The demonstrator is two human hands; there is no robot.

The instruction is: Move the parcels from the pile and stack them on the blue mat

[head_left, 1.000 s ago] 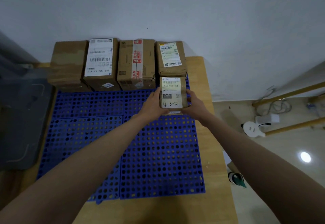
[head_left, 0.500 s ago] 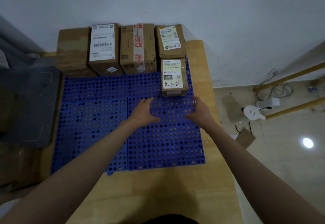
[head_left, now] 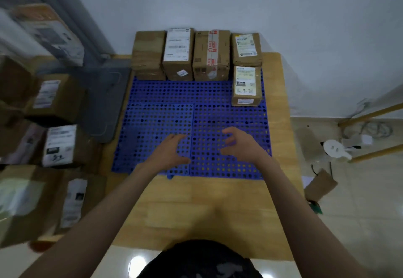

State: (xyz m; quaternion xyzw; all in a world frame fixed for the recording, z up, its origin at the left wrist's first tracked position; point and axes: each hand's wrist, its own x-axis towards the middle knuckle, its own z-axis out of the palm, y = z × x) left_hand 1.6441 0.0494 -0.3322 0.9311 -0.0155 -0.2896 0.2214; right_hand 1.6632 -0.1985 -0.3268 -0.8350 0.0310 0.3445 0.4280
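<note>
- Left hand (head_left: 169, 150) and right hand (head_left: 241, 144) hover over the mat (head_left: 165, 103), fingers loosely curled, holding nothing.
- Small parcel (head_left: 246, 85) sits at the mat's 1 o'clock corner, touching the back row (head_left: 196, 54).
- Pile (head_left: 54, 129) lies at 9 o'clock.

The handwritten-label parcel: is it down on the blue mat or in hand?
Down on the blue mat. The handwritten-label parcel sits flat at the mat's back right; left hand and right hand hover empty, well clear.

Bare forearms, dark patterned top (head_left: 200, 260).
</note>
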